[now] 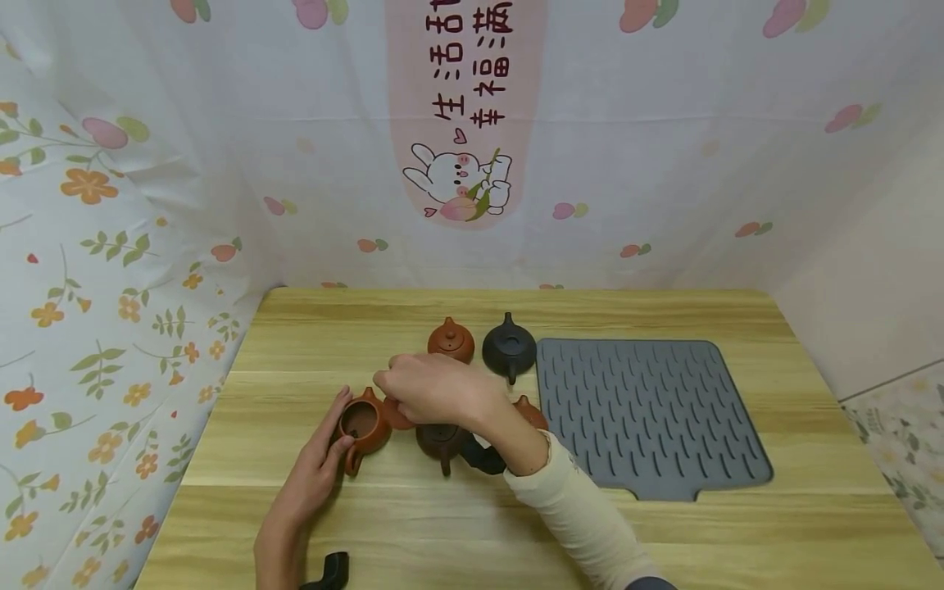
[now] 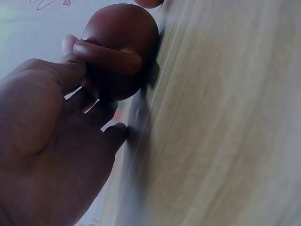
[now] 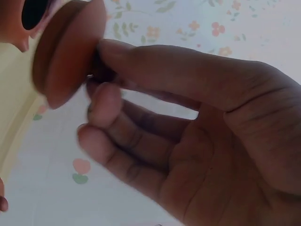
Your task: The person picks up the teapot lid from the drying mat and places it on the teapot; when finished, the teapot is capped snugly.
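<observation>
An open reddish-brown teapot (image 1: 372,436) stands on the left part of the wooden table, its dark inside showing. My left hand (image 1: 315,465) holds it from the left, thumb near the rim and handle, fingers around the far side. In the left wrist view the teapot's curved handle (image 2: 108,58) faces the camera. Just right of the pot, my right hand (image 1: 435,392) pinches a teapot lid (image 3: 75,59) by its knob; the lid is tilted and apart from the pot. Part of the lid (image 1: 399,416) shows below the fingers in the head view.
An orange-red teapot (image 1: 451,338) and a black teapot (image 1: 509,348) stand behind my right hand. A dark brown teapot (image 1: 440,442) and another reddish one (image 1: 531,412) are partly covered by my right arm. A grey ridged mat (image 1: 649,410) lies at right.
</observation>
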`<state>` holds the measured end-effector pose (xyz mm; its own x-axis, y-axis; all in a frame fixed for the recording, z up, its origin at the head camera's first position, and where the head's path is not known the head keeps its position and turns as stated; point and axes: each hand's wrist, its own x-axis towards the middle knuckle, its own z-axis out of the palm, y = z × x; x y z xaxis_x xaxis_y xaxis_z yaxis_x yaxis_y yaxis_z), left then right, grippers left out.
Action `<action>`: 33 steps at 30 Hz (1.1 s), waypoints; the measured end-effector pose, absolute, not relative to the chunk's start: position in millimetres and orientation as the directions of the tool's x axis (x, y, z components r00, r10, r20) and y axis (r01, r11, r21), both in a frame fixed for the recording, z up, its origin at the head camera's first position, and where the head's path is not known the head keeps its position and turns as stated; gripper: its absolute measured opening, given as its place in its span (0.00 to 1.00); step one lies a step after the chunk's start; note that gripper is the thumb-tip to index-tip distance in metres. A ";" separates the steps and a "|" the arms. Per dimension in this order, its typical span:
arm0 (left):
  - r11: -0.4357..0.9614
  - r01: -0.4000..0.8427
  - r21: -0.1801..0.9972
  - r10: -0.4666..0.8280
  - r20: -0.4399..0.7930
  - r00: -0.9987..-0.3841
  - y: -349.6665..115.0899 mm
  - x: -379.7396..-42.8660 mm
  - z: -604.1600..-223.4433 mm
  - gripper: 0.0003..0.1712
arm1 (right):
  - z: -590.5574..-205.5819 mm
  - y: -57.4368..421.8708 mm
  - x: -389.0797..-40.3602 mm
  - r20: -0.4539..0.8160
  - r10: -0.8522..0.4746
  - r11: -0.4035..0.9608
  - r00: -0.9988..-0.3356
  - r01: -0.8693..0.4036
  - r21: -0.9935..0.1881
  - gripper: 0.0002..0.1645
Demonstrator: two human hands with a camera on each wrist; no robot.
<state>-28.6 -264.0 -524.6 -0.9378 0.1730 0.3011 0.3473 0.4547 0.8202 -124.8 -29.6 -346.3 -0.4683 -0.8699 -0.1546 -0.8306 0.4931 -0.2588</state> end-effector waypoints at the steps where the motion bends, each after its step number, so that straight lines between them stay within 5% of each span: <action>1: 0.453 0.349 0.820 0.176 0.302 -0.937 -264.0 -28.8 -524.5 0.36 | -347.6 -31.6 -125.4 -0.152 -0.872 0.489 -0.465 -0.829 -0.270 0.09; 33: 0.446 0.328 0.833 0.171 0.281 -0.944 -264.2 -27.8 -524.2 0.38 | -370.6 -63.6 -135.3 -0.182 -0.860 0.509 -0.477 -0.822 -0.255 0.12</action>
<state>-27.8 -264.2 -524.2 -0.9445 0.1709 0.2807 0.3282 0.4461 0.8327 -135.3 -63.6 -370.6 -0.4767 -0.8601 -0.1818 -0.8219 0.5094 -0.2549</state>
